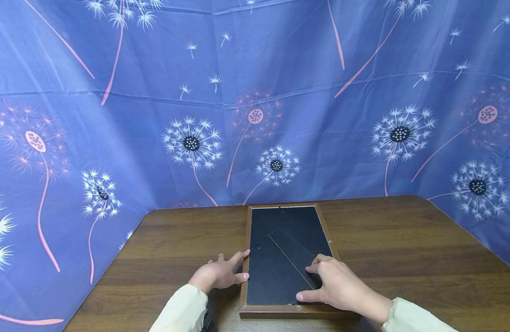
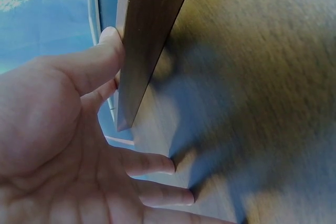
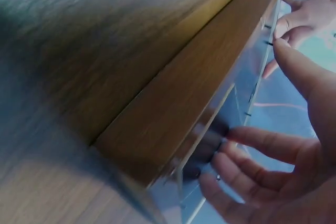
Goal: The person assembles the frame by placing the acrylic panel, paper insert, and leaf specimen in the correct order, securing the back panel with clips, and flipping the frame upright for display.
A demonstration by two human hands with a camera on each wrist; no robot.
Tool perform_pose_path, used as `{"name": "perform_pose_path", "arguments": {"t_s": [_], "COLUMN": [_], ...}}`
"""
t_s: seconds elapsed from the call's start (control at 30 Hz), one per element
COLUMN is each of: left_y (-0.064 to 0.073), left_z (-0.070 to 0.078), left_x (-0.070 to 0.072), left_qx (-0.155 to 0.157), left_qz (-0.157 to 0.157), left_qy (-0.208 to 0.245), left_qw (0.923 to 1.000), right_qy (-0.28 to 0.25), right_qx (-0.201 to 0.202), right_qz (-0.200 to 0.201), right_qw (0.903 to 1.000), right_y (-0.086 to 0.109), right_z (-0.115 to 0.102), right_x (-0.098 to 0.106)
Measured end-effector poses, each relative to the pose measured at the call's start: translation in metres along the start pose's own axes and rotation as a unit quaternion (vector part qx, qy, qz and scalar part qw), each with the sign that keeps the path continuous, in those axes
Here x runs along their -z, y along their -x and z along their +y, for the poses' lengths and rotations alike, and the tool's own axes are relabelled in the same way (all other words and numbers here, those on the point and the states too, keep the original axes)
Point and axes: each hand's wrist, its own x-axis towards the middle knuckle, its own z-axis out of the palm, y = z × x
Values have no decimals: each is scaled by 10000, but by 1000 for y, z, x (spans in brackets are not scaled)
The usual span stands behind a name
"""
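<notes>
Blue dandelion cloth (image 1: 317, 50) hangs round the back and both sides, then there's one brown wooden surface (image 1: 408, 258). One picture frame (image 1: 265, 272) lies face down on it, roughly mid-width, far end close to the cloth, one stand flap (image 1: 294, 256) on its black back. Two hands: the left hand (image 1: 225, 273) has fingers spread fairly straight, thumb and index just touching the frame's left side. The right hand (image 1: 338, 282) has fingers apart, loosely bent, resting on the near right of the back, nothing gripped.
</notes>
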Motion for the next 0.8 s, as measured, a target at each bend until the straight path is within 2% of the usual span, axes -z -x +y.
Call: {"name": "perform_pose_path", "arguments": {"t_s": [0.2, 0.33, 0.8], "left_y": [2, 3, 5], "left_z": [1, 3, 3], "left_x": [1, 2, 3], "left_qx": [48, -39, -143], "left_qz": [8, 10, 37], "left_qy": [100, 33, 30], "left_qw": [9999, 10000, 9999], "right_qy": [180, 244, 472], "right_qx": [-229, -367, -67], "right_qz": [93, 56, 102], "right_qw": [9995, 9990, 9988], "right_y": [-2, -2, -4], "right_z": [-10, -12, -14], "right_x": [-3, -3, -3]}}
